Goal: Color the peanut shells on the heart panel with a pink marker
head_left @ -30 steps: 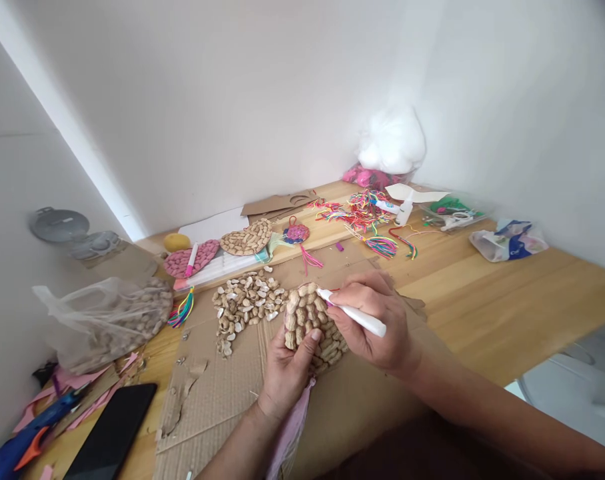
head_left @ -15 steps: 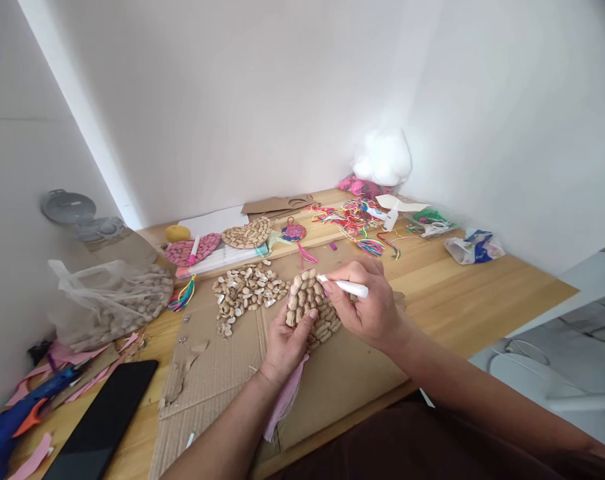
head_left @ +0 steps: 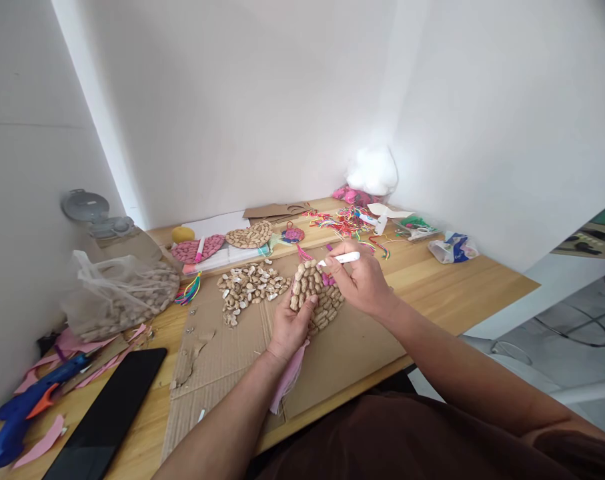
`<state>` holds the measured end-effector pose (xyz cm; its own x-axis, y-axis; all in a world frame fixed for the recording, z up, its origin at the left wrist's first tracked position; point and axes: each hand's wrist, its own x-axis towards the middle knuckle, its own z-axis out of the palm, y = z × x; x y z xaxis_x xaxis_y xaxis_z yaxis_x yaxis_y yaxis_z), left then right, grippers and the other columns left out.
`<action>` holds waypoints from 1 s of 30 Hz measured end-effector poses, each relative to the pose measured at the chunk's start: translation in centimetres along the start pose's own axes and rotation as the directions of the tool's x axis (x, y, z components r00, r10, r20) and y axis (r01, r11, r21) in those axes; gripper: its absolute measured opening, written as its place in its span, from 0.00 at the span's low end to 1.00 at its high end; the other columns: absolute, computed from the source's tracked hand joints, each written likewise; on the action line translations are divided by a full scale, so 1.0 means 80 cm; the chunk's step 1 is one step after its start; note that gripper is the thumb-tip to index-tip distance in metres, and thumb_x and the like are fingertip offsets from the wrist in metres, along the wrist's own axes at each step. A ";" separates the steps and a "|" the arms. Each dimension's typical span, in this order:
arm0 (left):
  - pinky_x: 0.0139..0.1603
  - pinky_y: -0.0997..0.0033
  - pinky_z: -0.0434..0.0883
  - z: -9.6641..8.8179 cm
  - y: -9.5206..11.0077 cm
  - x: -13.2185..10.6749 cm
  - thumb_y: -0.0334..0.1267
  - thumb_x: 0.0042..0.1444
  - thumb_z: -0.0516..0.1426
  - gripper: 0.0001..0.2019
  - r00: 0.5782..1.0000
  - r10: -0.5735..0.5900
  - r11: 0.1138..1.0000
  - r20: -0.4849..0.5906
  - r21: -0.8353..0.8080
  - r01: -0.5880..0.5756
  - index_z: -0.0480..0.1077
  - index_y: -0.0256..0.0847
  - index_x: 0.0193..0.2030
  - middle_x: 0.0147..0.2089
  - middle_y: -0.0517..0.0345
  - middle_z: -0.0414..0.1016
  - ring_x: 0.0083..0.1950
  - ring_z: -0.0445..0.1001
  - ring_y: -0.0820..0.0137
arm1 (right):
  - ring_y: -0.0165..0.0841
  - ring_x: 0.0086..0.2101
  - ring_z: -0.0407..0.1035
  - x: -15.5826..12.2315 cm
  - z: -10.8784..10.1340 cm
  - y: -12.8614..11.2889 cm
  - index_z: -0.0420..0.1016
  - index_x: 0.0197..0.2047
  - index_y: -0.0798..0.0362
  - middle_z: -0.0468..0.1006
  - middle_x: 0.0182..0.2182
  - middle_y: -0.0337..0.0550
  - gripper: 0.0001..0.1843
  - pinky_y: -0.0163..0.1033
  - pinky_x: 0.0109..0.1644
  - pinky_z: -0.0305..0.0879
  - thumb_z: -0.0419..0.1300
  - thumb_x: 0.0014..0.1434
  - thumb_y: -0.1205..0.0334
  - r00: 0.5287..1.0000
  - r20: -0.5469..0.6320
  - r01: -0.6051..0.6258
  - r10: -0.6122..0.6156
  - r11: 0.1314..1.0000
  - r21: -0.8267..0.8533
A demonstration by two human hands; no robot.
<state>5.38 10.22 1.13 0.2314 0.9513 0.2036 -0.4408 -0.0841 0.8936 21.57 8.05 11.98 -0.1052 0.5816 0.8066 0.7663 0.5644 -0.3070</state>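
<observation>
Head view — hands grip peanut-shell piece (head_left: 316, 293), marker (head_left: 343, 258).

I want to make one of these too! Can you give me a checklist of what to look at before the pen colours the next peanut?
1. Left hand grips the peanut-shell piece from below: ok.
2. Right hand holds the white marker: ok.
3. Marker tip meets the shells at the piece's upper edge: ok.
4. Marker cap off: cannot tell.
5. Cardboard sheet lies under the work: ok.
6. Loose shell pile lies apart from the hands, to their left: ok.
</observation>
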 end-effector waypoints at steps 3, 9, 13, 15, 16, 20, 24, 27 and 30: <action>0.70 0.47 0.65 -0.001 -0.002 0.001 0.45 0.56 0.68 0.30 1.000 -0.003 1.000 0.015 -0.029 0.004 0.72 0.40 0.64 0.61 0.42 0.78 0.66 0.73 0.54 | 0.35 0.33 0.71 0.004 0.000 -0.001 0.70 0.38 0.50 0.78 0.32 0.41 0.07 0.42 0.39 0.62 0.57 0.70 0.60 0.999 -0.001 -0.035 0.035 0.999 0.029; 0.70 0.47 0.65 -0.005 -0.007 0.004 0.45 0.57 0.67 0.29 0.999 0.029 1.000 0.035 0.000 -0.029 0.71 0.42 0.65 0.62 0.43 0.78 0.65 0.74 0.54 | 0.37 0.33 0.70 0.009 0.002 -0.002 0.68 0.39 0.49 0.77 0.33 0.43 0.07 0.43 0.39 0.61 0.54 0.70 0.59 0.999 0.048 -0.026 0.025 1.000 0.011; 0.68 0.48 0.69 -0.004 -0.005 0.005 0.46 0.57 0.67 0.30 0.998 0.032 0.999 0.047 -0.001 -0.032 0.71 0.42 0.65 0.62 0.44 0.78 0.63 0.76 0.54 | 0.40 0.34 0.69 0.017 -0.001 -0.007 0.65 0.36 0.49 0.75 0.30 0.44 0.08 0.45 0.42 0.60 0.54 0.68 0.60 0.995 0.094 -0.031 0.042 0.993 -0.110; 0.66 0.48 0.71 -0.003 -0.004 0.006 0.46 0.57 0.67 0.31 0.998 0.026 1.000 0.052 -0.013 -0.026 0.70 0.43 0.66 0.62 0.44 0.78 0.61 0.77 0.54 | 0.40 0.33 0.68 0.022 -0.003 -0.010 0.65 0.34 0.49 0.74 0.29 0.43 0.08 0.44 0.41 0.59 0.54 0.67 0.61 0.992 0.116 -0.040 0.055 0.991 -0.128; 0.66 0.48 0.71 -0.003 -0.004 0.006 0.46 0.57 0.67 0.31 0.998 0.029 0.999 0.054 -0.018 -0.028 0.70 0.43 0.66 0.62 0.44 0.78 0.61 0.77 0.55 | 0.39 0.32 0.67 0.025 -0.004 -0.011 0.64 0.33 0.49 0.73 0.28 0.43 0.09 0.44 0.40 0.58 0.53 0.68 0.60 0.991 0.115 -0.049 0.062 0.993 -0.111; 0.68 0.49 0.69 -0.004 -0.005 0.006 0.46 0.57 0.67 0.31 0.997 0.044 0.999 0.064 -0.007 -0.044 0.69 0.44 0.67 0.63 0.44 0.77 0.63 0.76 0.56 | 0.35 0.29 0.65 0.033 -0.006 -0.014 0.63 0.31 0.49 0.71 0.26 0.40 0.12 0.41 0.36 0.57 0.53 0.68 0.59 0.990 0.113 -0.085 0.085 0.996 -0.009; 0.67 0.50 0.70 -0.005 -0.004 0.007 0.46 0.57 0.67 0.31 0.997 0.052 0.999 0.054 0.012 -0.052 0.69 0.44 0.67 0.61 0.45 0.78 0.61 0.77 0.57 | 0.36 0.29 0.65 0.031 -0.004 -0.014 0.65 0.33 0.50 0.72 0.27 0.41 0.10 0.41 0.37 0.57 0.54 0.68 0.59 0.983 0.163 -0.076 0.080 0.997 -0.033; 0.64 0.52 0.72 -0.004 0.000 0.007 0.47 0.56 0.67 0.31 0.997 0.057 0.997 0.056 0.049 -0.059 0.70 0.43 0.66 0.59 0.44 0.80 0.59 0.79 0.57 | 0.37 0.31 0.66 0.030 -0.003 -0.014 0.64 0.33 0.50 0.72 0.28 0.42 0.10 0.43 0.40 0.58 0.54 0.68 0.60 0.985 0.161 -0.047 0.062 0.994 -0.096; 0.63 0.54 0.73 -0.003 0.002 0.006 0.48 0.56 0.67 0.31 0.997 0.062 0.996 0.055 0.059 -0.066 0.71 0.43 0.65 0.58 0.44 0.80 0.58 0.79 0.57 | 0.37 0.31 0.66 0.031 -0.004 -0.016 0.64 0.33 0.50 0.73 0.28 0.42 0.10 0.43 0.41 0.57 0.54 0.68 0.60 0.987 0.152 -0.033 0.048 0.994 -0.102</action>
<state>5.19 10.75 1.31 0.2510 0.9264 0.2808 -0.4029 -0.1638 0.9005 20.56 8.61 14.56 -0.1633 0.6905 0.7046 0.8302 0.4820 -0.2799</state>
